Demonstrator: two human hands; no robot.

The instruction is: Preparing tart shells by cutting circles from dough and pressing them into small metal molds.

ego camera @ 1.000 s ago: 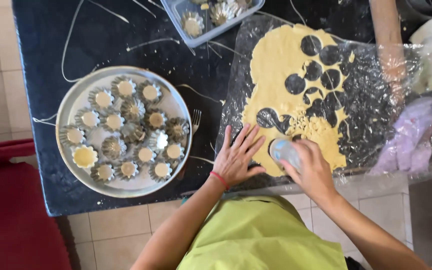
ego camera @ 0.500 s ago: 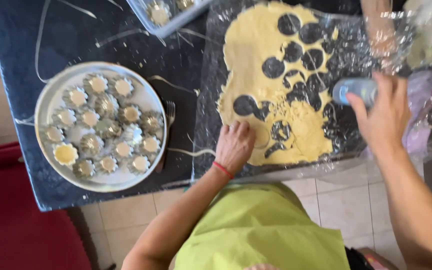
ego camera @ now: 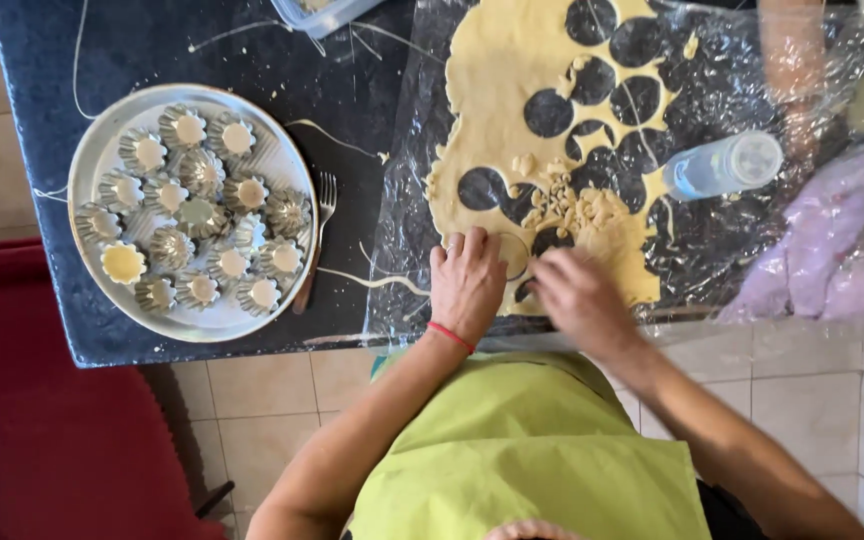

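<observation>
Rolled dough sheet (ego camera: 512, 90) lies on clear plastic film (ego camera: 742, 240) on the dark counter (ego camera: 152, 45), pierced by round cut-outs; left hand (ego camera: 467, 285) rests flat on its near edge, fingers together, beside a freshly cut circle (ego camera: 512, 255); right hand (ego camera: 577, 300) is blurred, apparently pinching at that circle, nothing clearly held. Judgement: dough is soft, light, tears easily; lift a disc from under its rim. Clear glass (ego camera: 727, 165) lies on its side on the film; round tray (ego camera: 97, 165) of fluted tart moulds (ego camera: 182, 128) sits well left; fork (ego camera: 324, 200) beside it.
</observation>
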